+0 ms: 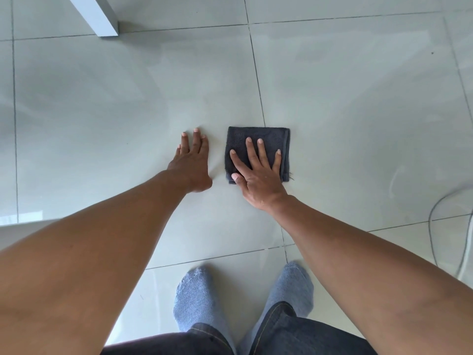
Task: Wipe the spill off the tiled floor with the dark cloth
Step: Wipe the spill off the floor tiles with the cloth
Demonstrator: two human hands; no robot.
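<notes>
The right hand (258, 172) is laid flat on the dark cloth (257, 153), palm down, with the fingers spread wide and fully extended; nothing is gripped, the cloth being only pressed under the open palm and fingers; the thumb lies along the cloth's near left corner, and the heel of the hand reaches past the cloth's near edge onto the tile. The cloth is folded into a rough square and lies flat on the tiled floor (358, 111), just right of a dark grout line that runs away from the person; a loose thread is seen at its near right corner.

The left hand (192, 165) is set on the bare tile just beside the cloth, to its left, apart from it by a narrow strip of floor; it is open, the fingers straight and held close together, and nothing is held in it; whether the palm is fully pressed down cannot be told.

A spill cannot be made out with any certainty on the glossy tile; only faint sheen and reflections are seen.

Two feet in blue-grey socks (194, 298) are planted near the bottom edge, below dark trouser legs (294, 334); a white furniture leg (98, 16) stands on the floor at the upper left.
</notes>
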